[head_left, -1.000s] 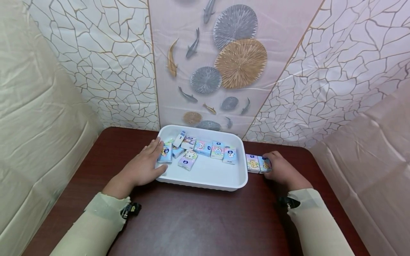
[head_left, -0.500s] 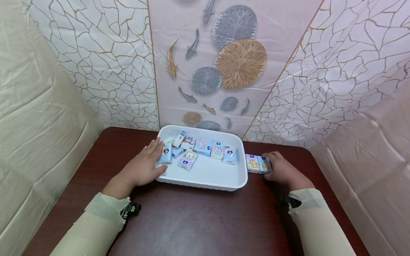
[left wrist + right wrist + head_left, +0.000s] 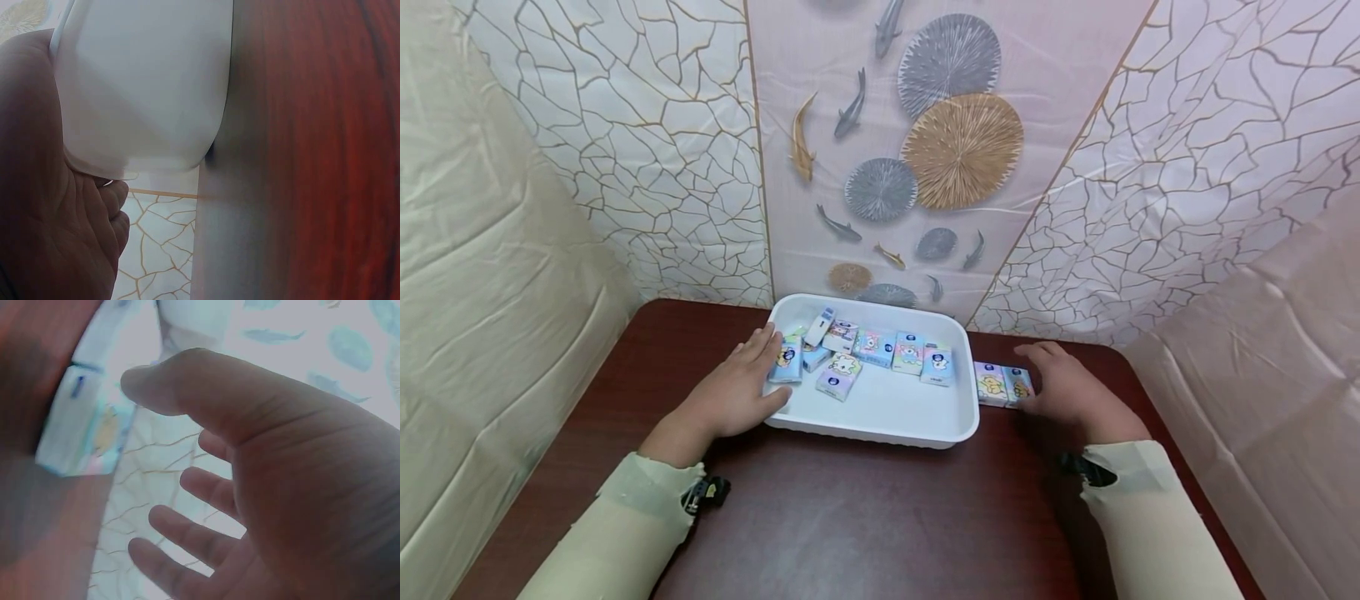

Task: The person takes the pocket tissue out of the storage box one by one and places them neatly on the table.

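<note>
A white tray (image 3: pixel 895 410) holds several small tissue packs, mostly along its back and left side, such as a pink-and-blue pack (image 3: pixel 874 347). My left hand (image 3: pixel 733 392) rests on the tray's left rim with the fingers straight; in the left wrist view the hand (image 3: pixel 56 187) lies along the tray wall (image 3: pixel 144 94). Against the tray's right side lie two packs side by side, a purple one (image 3: pixel 991 384) and a blue one (image 3: pixel 1018 387). Beside the blue pack, my right hand (image 3: pixel 1067 392) has its fingers spread; in the right wrist view this hand (image 3: pixel 300 469) grips nothing, its thumb close to the pack (image 3: pixel 81 425).
The dark red table (image 3: pixel 865 517) extends in front of the tray and to both sides. A patterned cloth (image 3: pixel 685 167) hangs behind it, and beige cloth (image 3: pixel 1262 375) stands at the right and left edges.
My right hand has loosened from the blue pack and moved slightly right, its fingers opening. The two packs beside the tray stay almost where they were. My left hand has not moved.
</note>
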Motion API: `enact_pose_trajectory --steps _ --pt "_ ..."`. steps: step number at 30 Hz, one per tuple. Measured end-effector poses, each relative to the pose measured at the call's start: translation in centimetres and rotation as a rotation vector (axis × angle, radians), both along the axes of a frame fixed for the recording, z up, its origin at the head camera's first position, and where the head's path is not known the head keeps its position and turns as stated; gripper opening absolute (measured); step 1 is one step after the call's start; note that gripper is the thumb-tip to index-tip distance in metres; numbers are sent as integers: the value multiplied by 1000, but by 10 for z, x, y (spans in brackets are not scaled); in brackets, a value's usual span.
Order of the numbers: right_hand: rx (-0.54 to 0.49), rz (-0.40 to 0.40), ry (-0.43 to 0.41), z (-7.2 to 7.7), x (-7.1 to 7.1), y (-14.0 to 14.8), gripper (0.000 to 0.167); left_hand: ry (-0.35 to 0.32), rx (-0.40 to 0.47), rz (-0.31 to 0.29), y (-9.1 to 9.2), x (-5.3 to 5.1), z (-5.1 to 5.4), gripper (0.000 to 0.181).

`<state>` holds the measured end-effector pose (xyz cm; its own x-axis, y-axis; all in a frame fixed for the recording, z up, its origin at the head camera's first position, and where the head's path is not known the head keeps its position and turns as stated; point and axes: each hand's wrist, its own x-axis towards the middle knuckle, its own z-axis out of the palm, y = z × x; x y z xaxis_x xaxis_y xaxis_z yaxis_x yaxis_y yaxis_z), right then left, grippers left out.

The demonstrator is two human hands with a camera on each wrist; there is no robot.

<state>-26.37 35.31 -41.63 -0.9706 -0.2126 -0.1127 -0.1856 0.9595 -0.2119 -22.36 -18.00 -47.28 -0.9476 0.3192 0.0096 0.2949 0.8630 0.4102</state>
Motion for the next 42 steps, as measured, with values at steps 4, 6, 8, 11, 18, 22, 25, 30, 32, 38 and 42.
enact_pose_trajectory --steps 4,6,8,11,18,22,25,30,32,38,42 --pt "-13 13 24 9 3 -11 85 11 0 -5 0 0 0 96" --pt "-32 23 25 12 4 -17 81 17 -1 -8 -1 0 0 95" --pt "-50 34 21 15 6 -23 78 18 -3 -9 -1 0 0 95" --pt "-60 41 14 18 9 -32 76 21 -6 -13 -1 0 0 95" --pt "-69 85 36 25 12 -49 69 13 10 -21 -1 0 0 95" --pt "-101 114 30 30 12 -58 68 8 10 -20 -1 1 1 95" --pt "-108 145 37 31 11 -64 67 6 9 -19 -1 1 1 94" --pt "-79 185 59 31 6 -75 66 11 7 -19 -1 0 0 94" --pt "-68 184 51 31 3 -79 67 13 6 -18 -2 0 -1 94" --pt "-48 183 21 33 -7 -90 66 12 10 -18 -2 0 -1 94" --pt "-40 183 -1 33 -12 -99 68 12 10 -17 -2 0 -1 94"
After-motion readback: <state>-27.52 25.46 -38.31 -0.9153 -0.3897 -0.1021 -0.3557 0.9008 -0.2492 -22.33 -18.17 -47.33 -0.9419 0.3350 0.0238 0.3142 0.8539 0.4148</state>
